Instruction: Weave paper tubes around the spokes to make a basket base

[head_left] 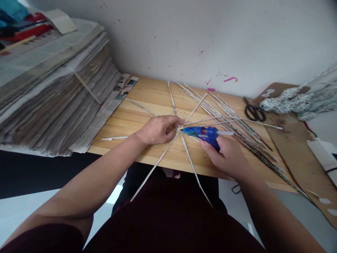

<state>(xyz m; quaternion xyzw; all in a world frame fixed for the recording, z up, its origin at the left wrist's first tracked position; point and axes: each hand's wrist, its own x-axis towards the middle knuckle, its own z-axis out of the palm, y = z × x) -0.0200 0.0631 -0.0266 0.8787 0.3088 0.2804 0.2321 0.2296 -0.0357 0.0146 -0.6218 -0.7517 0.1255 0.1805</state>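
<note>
Several thin rolled-newspaper sticks (158, 162) cross at one centre and spread out like spokes on the wooden table. My left hand (159, 130) rests at that crossing, its thumb and fingers curled and pressed on the sticks there. In my right hand (228, 154) is a blue hot glue gun (202, 133), gripped by its handle, with a pale glue stick (225, 133) jutting from the back. The gun's nozzle points left and meets the crossing beside my left fingertips. Whether glue is coming out is too small to tell.
A tall stack of newspapers (60, 77) stands at the left. Right of the spokes lies a bundle of loose paper sticks (244, 138). Black-handled scissors (255, 111) and a brown board (297, 147) are farther right, near braided paper (286, 100). A wall (184, 38) rises behind.
</note>
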